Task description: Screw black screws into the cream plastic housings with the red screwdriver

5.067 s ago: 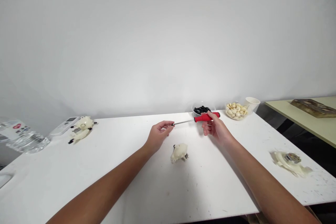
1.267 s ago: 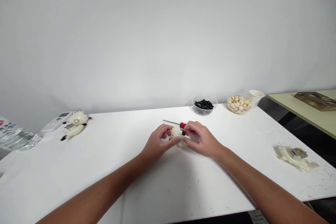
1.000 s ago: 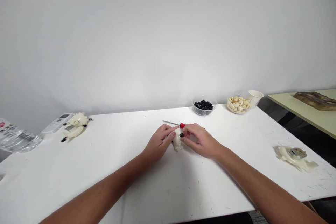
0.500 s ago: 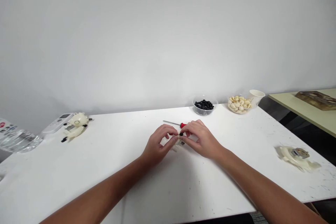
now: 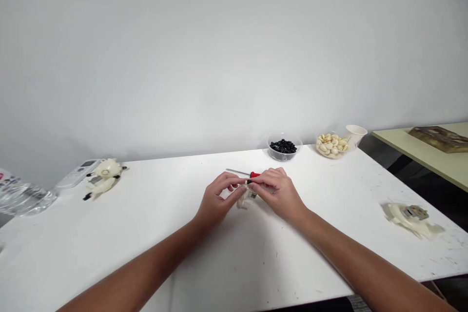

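My left hand [image 5: 214, 201] pinches a cream plastic part [image 5: 243, 202] with a grey block on it, above the middle of the white table. Fingers partly cover that part, so its full shape is hidden. Between thumb and fingertips, my right hand [image 5: 282, 194] grips a small black piece [image 5: 249, 182], held against the upper side of the cream part. The fingertips of both hands nearly meet there. Just behind them lies a screwdriver [image 5: 237, 171], its red handle partly covered by my right hand.
Behind stand a bowl of black pieces [image 5: 283, 147], a bowl of cream pieces [image 5: 332, 146] and a white cup [image 5: 356, 132]. A cream assembly with a grey box [image 5: 413, 219] lies right. At left are a cream-and-black assembly [image 5: 106, 170], a white remote [image 5: 78, 174] and a water bottle [image 5: 27, 198].
The black piece sits slightly higher between the fingertips, and more of the cream part shows below it. Both hands have shifted only a little. The view has moved slightly.
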{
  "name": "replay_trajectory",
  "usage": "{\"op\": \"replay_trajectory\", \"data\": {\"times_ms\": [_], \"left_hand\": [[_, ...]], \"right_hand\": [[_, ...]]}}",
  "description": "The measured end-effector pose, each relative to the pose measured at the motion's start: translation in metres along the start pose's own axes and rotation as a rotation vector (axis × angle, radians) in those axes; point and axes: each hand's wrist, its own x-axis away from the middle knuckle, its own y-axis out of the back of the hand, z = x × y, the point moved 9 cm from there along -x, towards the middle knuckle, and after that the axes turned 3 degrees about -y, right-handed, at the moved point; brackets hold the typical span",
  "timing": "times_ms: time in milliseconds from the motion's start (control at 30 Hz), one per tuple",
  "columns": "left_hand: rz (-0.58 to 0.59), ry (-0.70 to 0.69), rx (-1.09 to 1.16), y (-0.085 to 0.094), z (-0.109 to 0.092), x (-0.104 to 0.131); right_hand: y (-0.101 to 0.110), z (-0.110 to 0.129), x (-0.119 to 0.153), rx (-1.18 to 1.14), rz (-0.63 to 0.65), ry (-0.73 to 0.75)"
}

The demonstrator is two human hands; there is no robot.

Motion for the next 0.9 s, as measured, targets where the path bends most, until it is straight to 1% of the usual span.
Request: {"op": "replay_trajectory", "data": {"times_ms": [167,300,400,500,600,700,800,900], "left_hand": [[-0.024,0.041,0.01,0.002,0.002,0.001],[-0.019,0.07,0.046,0.0,0.002,0.001],[0.004,0.114,0.099,-0.003,0.005,0.001],[0.053,0.173,0.18,-0.008,0.012,0.002],[0.122,0.196,0.252,-0.012,0.017,0.003],[0.164,0.185,0.267,-0.011,0.02,0.002],[0.168,0.165,0.265,-0.01,0.018,0.002],[0.138,0.163,0.252,-0.008,0.014,0.001]], "right_hand": [[0.0,-0.006,0.001,-0.077,-0.003,-0.087],[-0.006,-0.008,0.001,-0.168,0.032,-0.084],[-0.008,-0.017,0.001,-0.253,0.02,-0.146],[-0.009,-0.026,0.0,-0.335,0.002,-0.209],[-0.01,-0.022,-0.001,-0.336,0.022,-0.167],[-0.011,-0.017,0.0,-0.314,0.057,-0.145],[-0.013,-0.02,0.002,-0.322,0.073,-0.168],[-0.012,-0.022,0.0,-0.352,0.087,-0.193]]}}
